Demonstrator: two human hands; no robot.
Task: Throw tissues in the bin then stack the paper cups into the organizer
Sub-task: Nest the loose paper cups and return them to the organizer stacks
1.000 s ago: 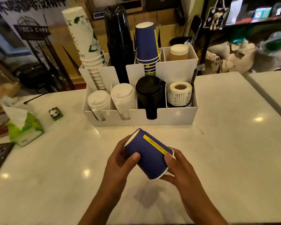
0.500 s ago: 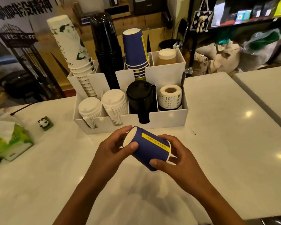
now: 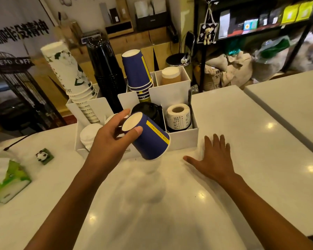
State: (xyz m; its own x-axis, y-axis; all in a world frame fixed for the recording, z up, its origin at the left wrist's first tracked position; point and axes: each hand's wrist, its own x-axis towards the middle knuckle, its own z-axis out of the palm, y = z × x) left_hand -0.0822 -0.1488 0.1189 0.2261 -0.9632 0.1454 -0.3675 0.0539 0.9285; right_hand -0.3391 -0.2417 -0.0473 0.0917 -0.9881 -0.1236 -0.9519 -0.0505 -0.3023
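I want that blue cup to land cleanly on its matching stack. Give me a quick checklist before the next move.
1. Grip: left hand holds the blue cup near its base: ok.
2. Orientation: cup tilted, not yet base-up like the stack: not ok.
3. Target: blue cup stack in the organizer shows its top uncovered: ok.
4. Right hand flat on the counter, off the cup: ok.
5. Cup's inside empty: cannot tell.

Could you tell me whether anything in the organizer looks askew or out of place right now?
Yes: the white floral cup stack at the organizer's back-left corner leans markedly left, while the blue stack stands nearly upright.
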